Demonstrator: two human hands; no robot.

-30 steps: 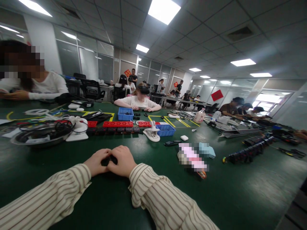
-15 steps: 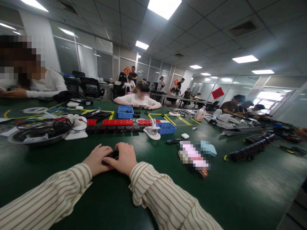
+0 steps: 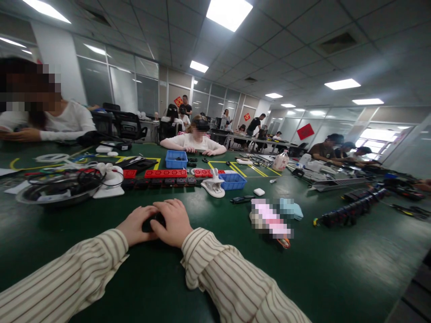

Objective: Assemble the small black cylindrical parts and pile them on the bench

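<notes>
Both hands meet over the green tabletop point(image 3: 215, 242). Between them is a small, dark, shiny object point(image 3: 157, 218), mostly covered by fingers, so its kind cannot be made out. My left hand point(image 3: 134, 225) curls around its left side, close to the table. From the right, my right hand point(image 3: 174, 223) lies over it with bent fingers, the thumb across its front. The fingertips of the two hands come together at the top.
Beyond my hands stand a metal bowl point(image 3: 55, 199) of cables, a red strip point(image 3: 164, 174), a white clip-like stand point(image 3: 214, 184) and blue bins point(image 3: 232, 180). On the right lie a white case point(image 3: 259, 192) and a black cable bundle point(image 3: 352, 208). People sit around the table.
My right hand's fingers have shifted slightly left, over the dark object, and now cover more of its top. My left hand stays about where it was.
</notes>
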